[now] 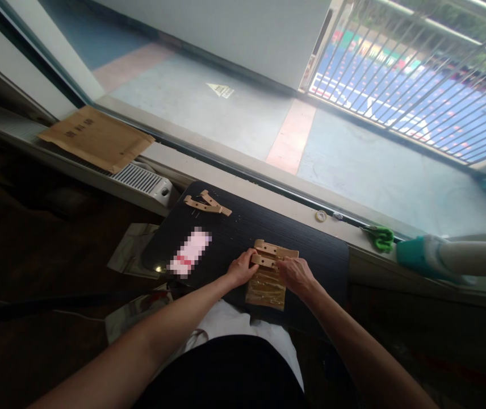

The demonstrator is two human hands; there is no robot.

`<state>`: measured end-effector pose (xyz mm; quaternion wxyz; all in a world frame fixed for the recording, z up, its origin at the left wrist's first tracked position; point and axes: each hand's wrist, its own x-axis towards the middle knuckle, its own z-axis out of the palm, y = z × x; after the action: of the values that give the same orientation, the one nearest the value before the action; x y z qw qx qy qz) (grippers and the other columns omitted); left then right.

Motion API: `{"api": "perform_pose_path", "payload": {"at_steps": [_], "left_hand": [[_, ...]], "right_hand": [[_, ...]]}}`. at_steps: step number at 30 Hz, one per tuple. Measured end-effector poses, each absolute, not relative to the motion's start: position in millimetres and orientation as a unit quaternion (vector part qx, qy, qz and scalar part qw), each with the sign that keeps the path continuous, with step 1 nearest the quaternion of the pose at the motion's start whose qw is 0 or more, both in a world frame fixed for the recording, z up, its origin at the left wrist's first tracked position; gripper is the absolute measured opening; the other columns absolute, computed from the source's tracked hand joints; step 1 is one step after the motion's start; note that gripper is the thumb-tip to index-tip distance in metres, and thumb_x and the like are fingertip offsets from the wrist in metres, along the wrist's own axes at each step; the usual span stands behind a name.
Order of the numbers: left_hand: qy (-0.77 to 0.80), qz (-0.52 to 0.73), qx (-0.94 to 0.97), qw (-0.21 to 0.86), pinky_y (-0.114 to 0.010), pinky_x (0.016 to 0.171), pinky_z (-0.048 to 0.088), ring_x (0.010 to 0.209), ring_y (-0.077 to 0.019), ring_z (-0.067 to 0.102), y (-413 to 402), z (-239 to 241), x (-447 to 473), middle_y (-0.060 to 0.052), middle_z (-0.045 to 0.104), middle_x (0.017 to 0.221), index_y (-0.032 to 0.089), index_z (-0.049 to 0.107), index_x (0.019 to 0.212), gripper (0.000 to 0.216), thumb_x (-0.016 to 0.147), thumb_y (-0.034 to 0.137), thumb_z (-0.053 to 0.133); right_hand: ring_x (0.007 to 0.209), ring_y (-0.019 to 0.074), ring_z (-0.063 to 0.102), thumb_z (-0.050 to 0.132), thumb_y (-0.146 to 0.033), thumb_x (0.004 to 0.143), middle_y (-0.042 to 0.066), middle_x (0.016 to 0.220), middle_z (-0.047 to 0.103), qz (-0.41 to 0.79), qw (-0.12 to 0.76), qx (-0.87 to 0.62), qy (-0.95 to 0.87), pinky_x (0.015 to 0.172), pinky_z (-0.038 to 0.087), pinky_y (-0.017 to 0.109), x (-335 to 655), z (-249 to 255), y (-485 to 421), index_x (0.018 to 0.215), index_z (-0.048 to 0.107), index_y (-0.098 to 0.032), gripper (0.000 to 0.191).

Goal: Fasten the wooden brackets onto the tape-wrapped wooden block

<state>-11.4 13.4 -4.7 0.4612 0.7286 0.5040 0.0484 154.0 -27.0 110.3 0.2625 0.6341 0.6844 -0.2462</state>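
A tan strap-like piece with dark holes [265, 261] lies between my hands, over a brown pad covered in shiny tape [265, 291]. My left hand [242, 268] is closed on its left end, thumb and fingers pinching it. My right hand [297, 276] is curled shut at its right end; whatever is inside those fingers is hidden. Just beyond, a similar holed tan piece [268, 249] rests on the pad. Farther left on the black table [311, 244], two more joined tan pieces [209, 204] form a V, with thin pin-like bits beside them.
A pixelated pink-white item [189, 253] lies left on the table. Along the windowsill are a tape roll [321, 216], green-handled scissors [381, 237] and a teal-and-white object [434, 258]. A brown envelope [98, 138] sits on the radiator [141, 180] at left.
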Motion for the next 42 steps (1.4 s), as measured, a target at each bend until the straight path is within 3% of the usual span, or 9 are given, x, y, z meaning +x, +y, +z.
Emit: {"api": "perform_pose_path", "payload": {"at_steps": [4, 11, 15, 18, 24, 31, 36, 42], "left_hand": [[0.505, 0.05, 0.729, 0.46, -0.027, 0.082, 0.045, 0.093, -0.0173, 0.059, 14, -6, -12, 0.0, 0.06, 0.101, 0.025, 0.05, 0.106, 0.03, 0.077, 0.023, 0.056], [0.499, 0.052, 0.732, 0.461, -0.028, 0.084, 0.044, 0.093, -0.0174, 0.059, 13, -8, -12, 0.0, 0.06, 0.1, 0.025, 0.049, 0.107, 0.03, 0.078, 0.024, 0.054], [0.495, 0.053, 0.733, 0.462, -0.028, 0.085, 0.044, 0.093, -0.0173, 0.059, 13, -7, -12, 0.0, 0.06, 0.099, 0.025, 0.049, 0.107, 0.029, 0.078, 0.024, 0.054], [0.498, 0.052, 0.732, 0.463, -0.027, 0.084, 0.044, 0.093, -0.0172, 0.059, 13, -6, -11, 0.0, 0.06, 0.1, 0.025, 0.049, 0.106, 0.029, 0.078, 0.024, 0.054], [0.504, 0.044, 0.731, 0.457, -0.027, 0.083, 0.044, 0.093, -0.0172, 0.059, 13, -4, -11, 0.0, 0.06, 0.1, 0.025, 0.05, 0.106, 0.028, 0.078, 0.024, 0.055], [0.507, 0.029, 0.745, 0.433, -0.027, 0.082, 0.045, 0.09, -0.0166, 0.059, 15, -3, -9, 0.0, 0.059, 0.097, 0.025, 0.05, 0.103, 0.027, 0.077, 0.024, 0.055], [0.509, 0.016, 0.767, 0.391, -0.029, 0.08, 0.045, 0.091, -0.0188, 0.059, 16, 2, -10, -0.002, 0.056, 0.099, 0.024, 0.051, 0.103, 0.029, 0.075, 0.024, 0.057], [0.469, 0.016, 0.816, 0.337, -0.036, 0.092, 0.036, 0.104, -0.0236, 0.053, 17, 18, -14, -0.006, 0.056, 0.105, 0.023, 0.052, 0.108, 0.03, 0.078, 0.019, 0.053]], "right_hand": [[0.089, 0.0155, 0.062, 0.052, -0.034, 0.091, 0.004, 0.1, 0.064, -0.243, 0.254, 0.644, 0.679, 0.081, 0.05, 0.037, 156, 109, -24, 0.102, 0.061, -0.015, 0.024], [0.094, 0.0187, 0.064, 0.044, -0.019, 0.091, 0.006, 0.1, 0.068, -0.225, 0.237, 0.667, 0.67, 0.078, 0.048, 0.031, 162, 115, -21, 0.112, 0.058, -0.021, 0.025], [0.092, 0.0167, 0.062, 0.047, -0.027, 0.093, 0.004, 0.101, 0.065, -0.24, 0.243, 0.65, 0.678, 0.08, 0.05, 0.036, 157, 114, -21, 0.104, 0.061, -0.017, 0.02], [0.092, 0.0165, 0.06, 0.054, -0.035, 0.089, 0.006, 0.106, 0.062, -0.252, 0.254, 0.647, 0.673, 0.081, 0.05, 0.038, 151, 111, -19, 0.107, 0.059, -0.015, 0.027], [0.092, 0.0163, 0.061, 0.054, -0.036, 0.09, 0.005, 0.106, 0.062, -0.253, 0.257, 0.686, 0.632, 0.081, 0.05, 0.038, 147, 105, -17, 0.107, 0.059, -0.015, 0.028], [0.09, 0.0178, 0.065, 0.038, -0.025, 0.094, 0.007, 0.096, 0.069, -0.232, 0.246, 0.743, 0.577, 0.074, 0.049, 0.029, 146, 105, -21, 0.098, 0.066, -0.021, 0.028], [0.09, 0.0162, 0.062, 0.05, -0.033, 0.092, 0.005, 0.101, 0.064, -0.234, 0.249, 0.714, 0.612, 0.078, 0.051, 0.036, 141, 114, -23, 0.106, 0.06, -0.016, 0.025], [0.097, 0.0183, 0.059, 0.056, -0.035, 0.088, 0.008, 0.113, 0.059, -0.25, 0.258, 0.661, 0.659, 0.083, 0.05, 0.039, 137, 115, -24, 0.112, 0.057, -0.014, 0.032]]}}
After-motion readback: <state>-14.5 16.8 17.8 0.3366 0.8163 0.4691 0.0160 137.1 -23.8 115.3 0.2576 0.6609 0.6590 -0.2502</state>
